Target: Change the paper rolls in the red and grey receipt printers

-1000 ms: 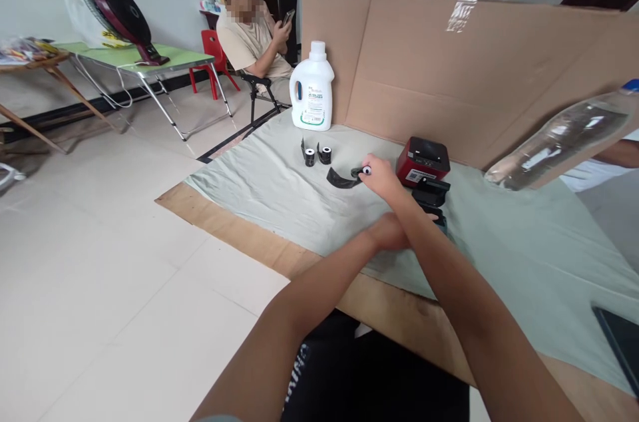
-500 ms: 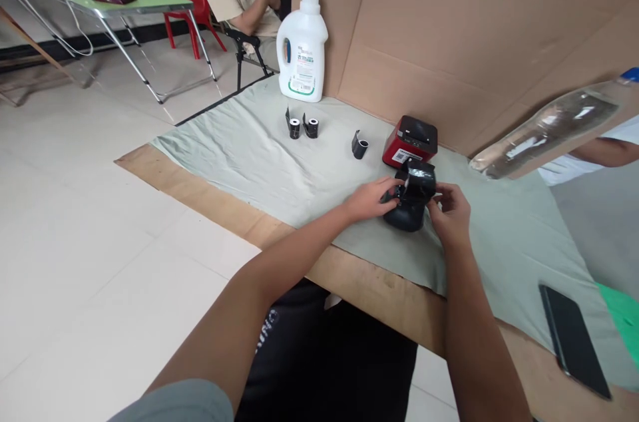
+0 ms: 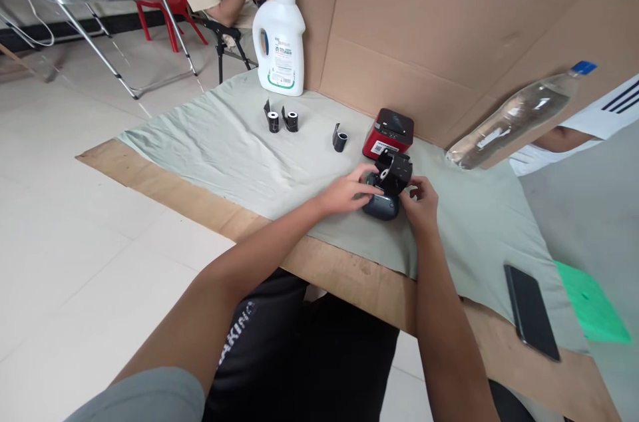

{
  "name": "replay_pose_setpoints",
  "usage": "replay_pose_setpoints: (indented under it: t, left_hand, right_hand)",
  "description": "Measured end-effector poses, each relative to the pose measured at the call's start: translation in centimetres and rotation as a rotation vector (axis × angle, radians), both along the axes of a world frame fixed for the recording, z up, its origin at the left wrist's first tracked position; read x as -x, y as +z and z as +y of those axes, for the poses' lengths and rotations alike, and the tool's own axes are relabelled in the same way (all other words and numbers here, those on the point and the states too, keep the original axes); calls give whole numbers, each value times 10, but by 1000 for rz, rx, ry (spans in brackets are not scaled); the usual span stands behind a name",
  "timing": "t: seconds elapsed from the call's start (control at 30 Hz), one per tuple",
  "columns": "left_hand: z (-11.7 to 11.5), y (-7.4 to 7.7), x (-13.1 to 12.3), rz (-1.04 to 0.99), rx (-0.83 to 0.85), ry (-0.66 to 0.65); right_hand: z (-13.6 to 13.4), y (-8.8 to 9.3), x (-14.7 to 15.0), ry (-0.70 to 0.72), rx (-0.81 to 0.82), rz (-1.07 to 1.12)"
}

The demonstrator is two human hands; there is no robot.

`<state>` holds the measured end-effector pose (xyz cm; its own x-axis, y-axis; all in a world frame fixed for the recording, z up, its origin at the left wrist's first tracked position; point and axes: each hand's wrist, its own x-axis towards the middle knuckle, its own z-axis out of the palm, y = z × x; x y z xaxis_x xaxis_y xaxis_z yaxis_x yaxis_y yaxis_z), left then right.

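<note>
Near the front edge of the cloth-covered counter (image 3: pixel 344 261), just before a red-and-black box (image 3: pixel 388 134), a small dark printer-like device (image 3: pixel 382 206) sits between the person's two hands. A paper roll (image 3: pixel 384 174) shows by its white core in the upper part of the device, with a glossy black piece raised behind and beside it; whether that piece is a lifted lid or the roll's own loose tail is too small to tell. The left hand (image 3: pixel 349 192) has its fingers spread around the device's left side, touching near the roll's end — I cannot tell whether they grip the roll or only steady the casing. The right hand (image 3: pixel 422 204) has thumb and fingertips drawn together at the opposite edge, seemingly grasping the device there. As far as the work shows, one roll is at the device, but nothing lies flat over it, and I judge its seating unfinished. Three more black rolls stand farther left on the cloth, untouched: a near pair, the outer one (image 3: pixel 273 122) and its neighbour (image 3: pixel 292 122), and a single one (image 3: pixel 340 142) nearer the red box. Behind the pair stands a white jug (image 3: pixel 283 42) — well apart from both hands.
</note>
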<state>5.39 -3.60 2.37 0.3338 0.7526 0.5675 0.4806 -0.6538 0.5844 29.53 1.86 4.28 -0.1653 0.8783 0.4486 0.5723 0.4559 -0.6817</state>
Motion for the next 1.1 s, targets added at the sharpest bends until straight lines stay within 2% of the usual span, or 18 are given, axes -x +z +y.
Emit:
replay_pose_setpoints:
  t: [0.07, 0.23, 0.4, 0.53, 0.73, 0.83, 1.0, 1.1]
  left_hand:
    - [1, -1, -2, -61, -9, 29]
    - [2, -2, -8, -1, -67, -143]
    - [-3, 0, -14, 50, -101, -214]
    - [-6, 4, -15, 112, -71, -221]
    - [-7, 5, -13, 123, -59, -204]
    - [-6, 4, -13, 110, -53, -211]
    - [-7, 4, -13, 89, -30, -194]
    - [-8, 5, -13, 87, -14, -179]
  right_hand:
    - [2, -2, -1, 4, 40, 75]
    - [6, -9, 0, 81, 140, 213]
    - [11, -5, 0, 63, 148, 196]
    - [23, 13, 1, 68, 136, 13]
    - [47, 38, 6, 219, 224, -297]
    - [53, 40, 9, 225, 247, -417]
    - [51, 34, 20, 243, 156, -664]
    - [46, 35, 25, 187, 137, -688]
